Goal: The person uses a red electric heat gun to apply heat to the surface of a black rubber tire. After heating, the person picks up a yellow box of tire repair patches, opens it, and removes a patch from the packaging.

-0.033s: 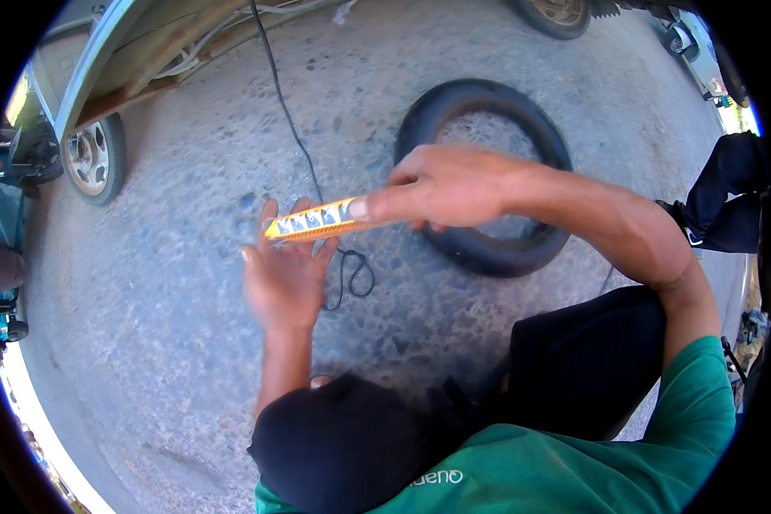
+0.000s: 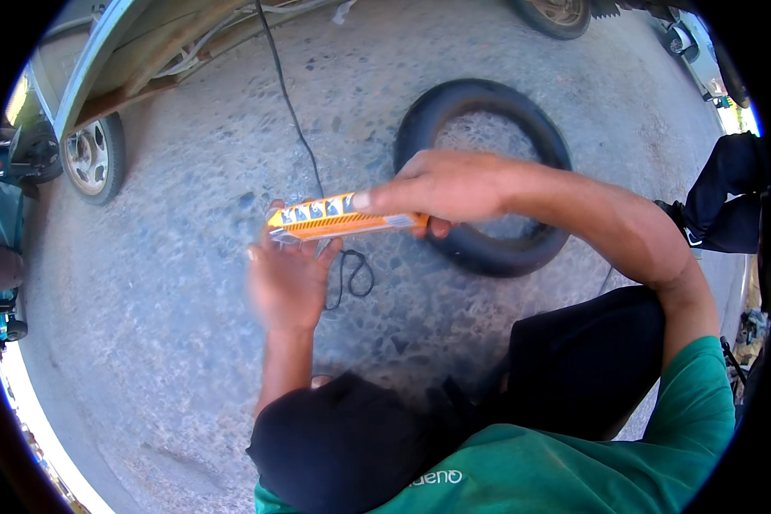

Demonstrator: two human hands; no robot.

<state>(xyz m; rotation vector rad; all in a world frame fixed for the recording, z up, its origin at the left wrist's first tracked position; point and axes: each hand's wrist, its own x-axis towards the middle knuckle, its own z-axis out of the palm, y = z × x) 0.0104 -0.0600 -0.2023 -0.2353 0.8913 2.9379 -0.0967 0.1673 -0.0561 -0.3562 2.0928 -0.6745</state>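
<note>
My right hand grips the right end of a long, narrow orange pack and holds it level above the concrete ground. My left hand is blurred and sits palm up just under the pack's left end, fingers apart and touching it. Whether anything lies in that palm is too blurred to tell. A black rubber tyre lies flat on the ground right behind my right hand.
A thin black cable runs down from the top and ends in a loop beside my left hand. A vehicle's body and wheel stand at upper left. Another person's dark-trousered leg is at the right. My black-clad knees fill the bottom.
</note>
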